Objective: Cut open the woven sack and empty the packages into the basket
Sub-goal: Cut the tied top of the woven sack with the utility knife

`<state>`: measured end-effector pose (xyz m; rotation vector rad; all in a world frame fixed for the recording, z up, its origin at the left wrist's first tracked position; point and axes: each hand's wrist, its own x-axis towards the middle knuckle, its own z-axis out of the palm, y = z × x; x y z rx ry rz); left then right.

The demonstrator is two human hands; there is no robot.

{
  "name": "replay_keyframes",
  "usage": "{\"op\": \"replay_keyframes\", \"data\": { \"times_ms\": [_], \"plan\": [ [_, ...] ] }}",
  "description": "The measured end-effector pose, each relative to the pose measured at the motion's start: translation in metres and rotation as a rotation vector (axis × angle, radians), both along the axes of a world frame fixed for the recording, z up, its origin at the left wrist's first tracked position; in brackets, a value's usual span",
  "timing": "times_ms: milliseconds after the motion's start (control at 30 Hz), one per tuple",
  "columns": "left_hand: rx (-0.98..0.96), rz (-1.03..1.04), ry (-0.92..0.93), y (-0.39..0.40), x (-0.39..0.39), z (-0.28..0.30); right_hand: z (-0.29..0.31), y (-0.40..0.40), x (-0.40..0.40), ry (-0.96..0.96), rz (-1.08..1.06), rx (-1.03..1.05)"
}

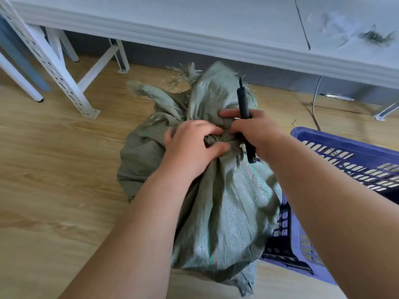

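Your left hand (190, 145) pinches the woven sack (226, 190) at its tied neck; your right hand (254, 132) grips a black cutter (245, 117). Sack uncut, basket (336, 145) seemingly unfilled.

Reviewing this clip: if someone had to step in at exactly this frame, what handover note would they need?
Left hand: gripping the tied neck of the woven sack.
Right hand: holding a black cutter, fingers also on the knot.
The sack stands on the wood floor, leaning on the purple basket to its right.
Done: the sack is positioned and the neck bunched. No cut visible.
Left: cut the neck open, then tip the packages into the basket. No packages in view yet.
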<state>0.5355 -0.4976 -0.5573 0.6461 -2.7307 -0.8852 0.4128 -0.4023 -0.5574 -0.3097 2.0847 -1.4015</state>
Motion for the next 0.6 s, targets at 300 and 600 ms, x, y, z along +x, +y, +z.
{"op": "replay_keyframes", "data": {
  "times_ms": [300,600],
  "plan": [
    [-0.012,0.129,-0.050,0.005,-0.001,-0.034,0.001,0.006,0.007,0.236,-0.015,0.117],
    [0.099,0.246,-0.089,0.004,-0.009,-0.023,0.006,0.016,0.025,0.503,0.265,0.222]
  ]
}}
